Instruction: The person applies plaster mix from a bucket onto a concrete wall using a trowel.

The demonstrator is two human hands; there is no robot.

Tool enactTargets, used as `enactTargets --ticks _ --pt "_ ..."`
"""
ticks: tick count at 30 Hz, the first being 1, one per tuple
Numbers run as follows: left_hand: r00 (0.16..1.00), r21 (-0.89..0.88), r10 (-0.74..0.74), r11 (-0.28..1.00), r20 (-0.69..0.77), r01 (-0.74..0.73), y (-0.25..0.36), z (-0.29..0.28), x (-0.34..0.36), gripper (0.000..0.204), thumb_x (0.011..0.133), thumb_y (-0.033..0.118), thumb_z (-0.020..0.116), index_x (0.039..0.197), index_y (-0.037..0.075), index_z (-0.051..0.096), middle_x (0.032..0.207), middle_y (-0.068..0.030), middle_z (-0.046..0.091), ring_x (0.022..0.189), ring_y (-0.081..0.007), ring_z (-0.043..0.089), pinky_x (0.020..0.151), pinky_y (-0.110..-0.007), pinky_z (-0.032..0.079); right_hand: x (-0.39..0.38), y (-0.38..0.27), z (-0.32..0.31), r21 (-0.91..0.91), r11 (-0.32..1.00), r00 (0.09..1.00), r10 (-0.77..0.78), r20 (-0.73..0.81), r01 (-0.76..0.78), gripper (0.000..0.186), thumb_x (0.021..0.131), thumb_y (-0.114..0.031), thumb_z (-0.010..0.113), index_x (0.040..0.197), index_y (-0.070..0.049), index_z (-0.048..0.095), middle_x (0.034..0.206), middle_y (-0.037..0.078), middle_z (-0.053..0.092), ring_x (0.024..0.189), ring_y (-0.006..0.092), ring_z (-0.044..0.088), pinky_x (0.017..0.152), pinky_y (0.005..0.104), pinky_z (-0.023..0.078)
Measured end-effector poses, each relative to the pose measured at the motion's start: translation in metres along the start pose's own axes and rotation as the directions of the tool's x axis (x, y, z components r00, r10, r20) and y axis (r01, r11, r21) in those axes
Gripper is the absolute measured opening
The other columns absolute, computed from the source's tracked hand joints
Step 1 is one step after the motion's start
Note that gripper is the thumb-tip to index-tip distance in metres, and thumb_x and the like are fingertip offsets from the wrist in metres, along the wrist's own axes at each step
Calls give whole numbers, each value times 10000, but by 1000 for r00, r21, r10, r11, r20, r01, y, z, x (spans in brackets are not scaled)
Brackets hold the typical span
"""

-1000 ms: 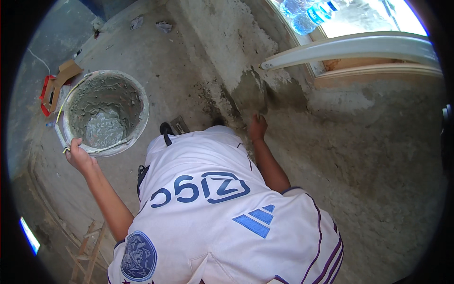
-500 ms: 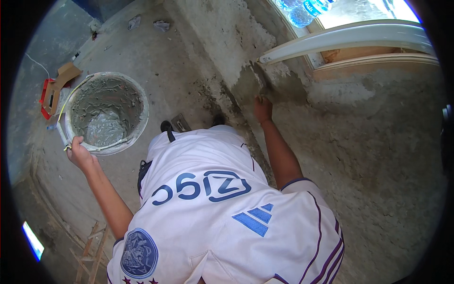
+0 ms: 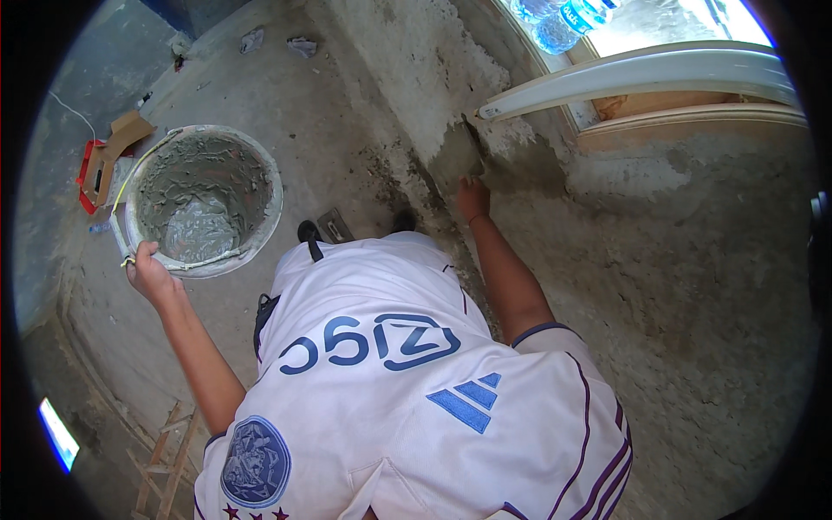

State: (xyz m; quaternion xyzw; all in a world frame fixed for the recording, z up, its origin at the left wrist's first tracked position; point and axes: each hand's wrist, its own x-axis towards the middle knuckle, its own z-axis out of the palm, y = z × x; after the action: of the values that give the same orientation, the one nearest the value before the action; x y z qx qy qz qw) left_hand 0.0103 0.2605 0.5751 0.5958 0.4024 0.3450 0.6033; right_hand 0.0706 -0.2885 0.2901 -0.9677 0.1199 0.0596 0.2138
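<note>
My left hand is closed on the rim of a bucket, at the near side by the handle's end. Grey mortar lies in its bottom and coats its inner wall. At the wall on the right, my right hand is closed round a trowel, seen nearly edge-on as a thin dark shape; its grip is hidden in my fingers. The trowel is against a darker, damp-looking patch of mortar on the wall, below the end of a long white curved strip.
A flat rectangular plastering trowel lies on the floor by my shoes. An opened cardboard box is left of the bucket. Plastic bottles stand at the window frame. A wooden ladder is at the lower left.
The bucket has shifted slightly right and up in the view, with my left hand on it. My right hand has moved a little left and down along the wall.
</note>
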Motion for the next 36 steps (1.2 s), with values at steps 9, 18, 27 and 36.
enactTargets --ticks 9,18,27,36 --pt "989 44 55 998 -136 -49 -4 -3 -4 307 575 36 559 853 -94 570 860 -118 569 779 -245 565 716 -330 454 -61 -28 -32 310 944 954 193 -228 -117 395 830 -330 495 909 50 569 874 273 589 837 431 560 728 475 437" --pt "992 96 62 994 -113 -52 0 2 -3 315 574 40 563 861 -91 567 859 -118 568 764 -236 564 705 -324 453 -7 -6 -14 145 984 990 117 -79 -105 401 834 -349 503 898 42 566 834 273 586 824 433 556 712 482 435" --pt "996 -21 47 999 -81 -49 -3 -2 -2 437 557 15 553 971 -125 532 956 -165 564 825 -274 574 733 -346 477 -68 -32 -36 269 944 953 245 -179 -192 382 826 -342 516 893 31 566 816 267 591 805 425 565 697 477 444" --pt "996 -27 89 996 7 -89 6 6 2 402 576 38 553 947 -118 546 945 -139 564 834 -268 571 761 -335 450 -73 -42 -64 115 984 989 143 -41 -137 392 845 -351 497 997 5 555 870 265 597 857 402 572 705 465 464"
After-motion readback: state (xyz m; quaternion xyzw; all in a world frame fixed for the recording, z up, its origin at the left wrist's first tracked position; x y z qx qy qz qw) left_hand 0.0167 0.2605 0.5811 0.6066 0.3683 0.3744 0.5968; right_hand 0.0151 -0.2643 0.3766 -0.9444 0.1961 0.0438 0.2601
